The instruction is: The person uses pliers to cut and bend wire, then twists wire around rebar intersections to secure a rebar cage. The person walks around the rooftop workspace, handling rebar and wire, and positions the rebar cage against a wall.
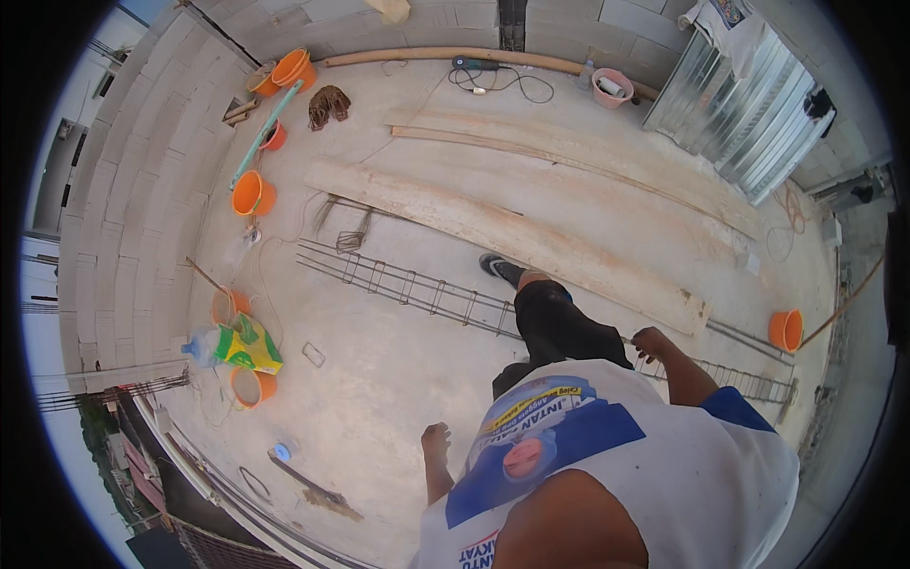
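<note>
My left hand (pixel 436 443) hangs beside my body over the bare concrete floor, its fingers loosely curled with nothing showing in them. Away from my other side, my right hand (pixel 650 343) has bent fingers above a long steel rebar cage (pixel 436 296). A small thin end shows beside these fingers, too small to name. The cage lies on the floor and passes beneath my leg, partly hidden by it. My shod foot (pixel 495 266) stands between the cage and a long wooden board (pixel 445 211).
Another long board (pixel 531 150) lies farther off. Orange buckets (pixel 253 193) line the left block wall, near a green and yellow sack (pixel 249 345). An angle grinder (pixel 474 64) with its cord sits at the back. Corrugated metal sheets (pixel 739 100) lean at right.
</note>
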`<control>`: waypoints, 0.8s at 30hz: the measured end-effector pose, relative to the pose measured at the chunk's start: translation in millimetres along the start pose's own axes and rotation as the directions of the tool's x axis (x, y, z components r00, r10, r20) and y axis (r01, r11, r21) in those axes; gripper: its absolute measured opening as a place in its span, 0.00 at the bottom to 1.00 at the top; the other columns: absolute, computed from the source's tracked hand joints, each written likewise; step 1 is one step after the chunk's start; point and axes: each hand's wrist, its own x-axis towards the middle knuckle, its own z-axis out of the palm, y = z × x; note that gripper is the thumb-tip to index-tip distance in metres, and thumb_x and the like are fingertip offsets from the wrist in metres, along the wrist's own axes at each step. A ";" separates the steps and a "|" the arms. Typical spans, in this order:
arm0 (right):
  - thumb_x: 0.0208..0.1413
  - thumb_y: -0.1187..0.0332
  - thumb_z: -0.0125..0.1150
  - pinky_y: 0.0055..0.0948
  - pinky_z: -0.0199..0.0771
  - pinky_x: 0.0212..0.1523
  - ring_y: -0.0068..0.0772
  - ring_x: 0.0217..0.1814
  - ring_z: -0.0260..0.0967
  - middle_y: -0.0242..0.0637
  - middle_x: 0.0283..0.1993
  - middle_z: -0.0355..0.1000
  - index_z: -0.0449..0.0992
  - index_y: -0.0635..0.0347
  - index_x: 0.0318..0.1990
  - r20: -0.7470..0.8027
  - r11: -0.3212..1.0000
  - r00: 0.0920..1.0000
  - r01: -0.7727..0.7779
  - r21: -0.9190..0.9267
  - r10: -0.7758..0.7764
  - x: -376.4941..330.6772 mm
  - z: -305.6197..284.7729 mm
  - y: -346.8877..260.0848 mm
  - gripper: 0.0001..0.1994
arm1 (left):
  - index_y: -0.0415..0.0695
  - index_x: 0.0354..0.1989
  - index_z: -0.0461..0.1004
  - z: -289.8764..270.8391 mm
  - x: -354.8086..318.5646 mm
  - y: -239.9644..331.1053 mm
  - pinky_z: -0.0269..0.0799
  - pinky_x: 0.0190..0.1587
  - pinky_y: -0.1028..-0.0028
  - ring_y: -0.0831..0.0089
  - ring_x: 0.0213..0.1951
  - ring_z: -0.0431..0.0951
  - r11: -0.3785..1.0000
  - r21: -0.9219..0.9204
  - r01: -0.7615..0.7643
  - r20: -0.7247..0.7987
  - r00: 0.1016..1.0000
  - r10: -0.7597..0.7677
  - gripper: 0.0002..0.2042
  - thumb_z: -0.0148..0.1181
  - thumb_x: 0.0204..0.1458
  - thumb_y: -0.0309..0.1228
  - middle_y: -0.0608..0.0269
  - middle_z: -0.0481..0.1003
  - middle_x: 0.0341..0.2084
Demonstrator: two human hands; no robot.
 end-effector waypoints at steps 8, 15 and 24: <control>0.55 0.64 0.56 0.38 0.80 0.27 0.40 0.35 0.77 0.45 0.38 0.74 0.74 0.67 0.47 0.085 0.970 0.982 0.181 -0.160 -0.169 112.0 -8.3 -281.1 0.17 | 0.44 0.40 0.75 16.2 42.0 43.3 0.70 0.34 0.70 0.71 0.34 0.77 0.987 -0.142 0.074 0.013 0.997 -0.072 0.08 0.56 0.53 0.30 0.64 0.77 0.34; 0.55 0.62 0.57 0.32 0.76 0.26 0.35 0.34 0.75 0.42 0.38 0.73 0.70 0.66 0.54 0.299 0.916 0.897 0.378 -0.133 -0.327 108.0 54.6 -481.3 0.22 | 0.39 0.45 0.73 25.7 37.8 195.0 0.71 0.44 0.66 0.66 0.44 0.77 0.997 -0.063 0.048 -0.001 0.999 -0.048 0.18 0.56 0.52 0.39 0.57 0.76 0.41; 0.53 0.62 0.59 0.32 0.76 0.25 0.35 0.30 0.76 0.45 0.35 0.76 0.74 0.66 0.49 0.149 0.902 0.953 0.299 -0.310 -0.265 164.0 100.5 -516.3 0.19 | 0.37 0.52 0.71 1.9 162.1 208.8 0.70 0.50 0.63 0.55 0.49 0.74 0.946 0.323 -0.014 0.018 1.000 0.009 0.24 0.60 0.51 0.41 0.52 0.75 0.46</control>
